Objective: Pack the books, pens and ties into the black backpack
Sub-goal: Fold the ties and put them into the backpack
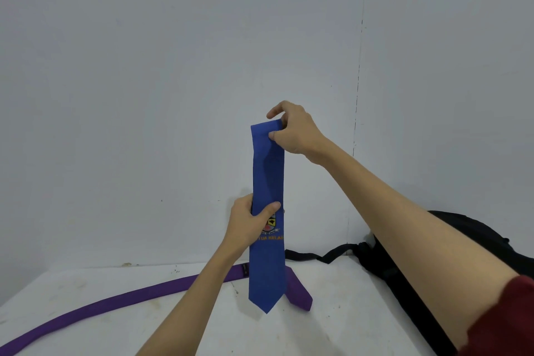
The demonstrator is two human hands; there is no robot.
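Both hands hold the blue tie (268, 176) upright above the bench (332, 326): right grip (291, 131) pinching its top, left grip (250, 224) wrapped around its middle.

Blue tie (268, 176) hangs upright; purple tie (109, 302) lies beside black backpack (404, 283).

white table (332, 326) bears purple tie (95, 306) and black backpack (404, 283)

Purple tie (95, 305) crosses the white table (332, 324) at left; black backpack (404, 277) blocks the right edge.
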